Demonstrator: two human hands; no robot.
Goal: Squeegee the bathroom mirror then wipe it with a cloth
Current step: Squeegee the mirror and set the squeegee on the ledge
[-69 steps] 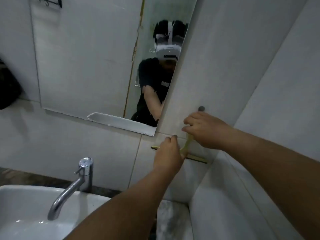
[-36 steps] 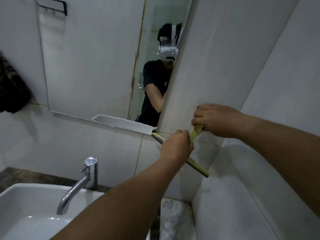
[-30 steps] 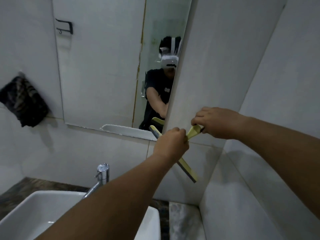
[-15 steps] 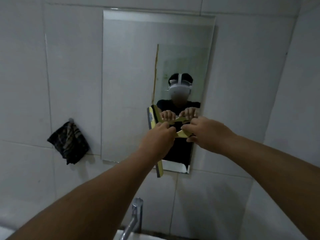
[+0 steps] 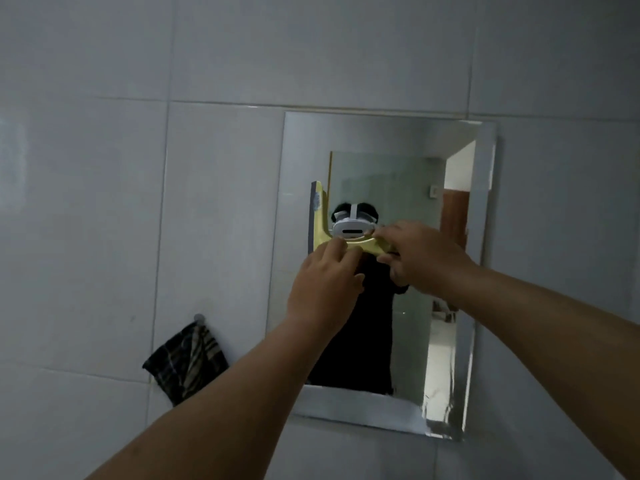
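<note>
A rectangular mirror (image 5: 377, 140) hangs on the tiled wall ahead of me. I hold a yellow squeegee (image 5: 320, 220) in front of its left half, the blade upright and the handle pointing right. My left hand (image 5: 325, 289) grips the squeegee where blade and handle meet. My right hand (image 5: 420, 258) is closed on the end of the handle. Whether the blade touches the glass I cannot tell. A dark checked cloth (image 5: 187, 362) hangs from a wall hook left of the mirror, below my hands.
Pale tiles (image 5: 104, 202) cover the wall all round the mirror. The mirror reflects a person in dark clothes, a glass panel and a doorway. Sink and tap are out of view.
I took the squeegee from low on the wall right of the mirror and raised it in front of the glass, blade turned upright. My view swung up off the sink and tap.
</note>
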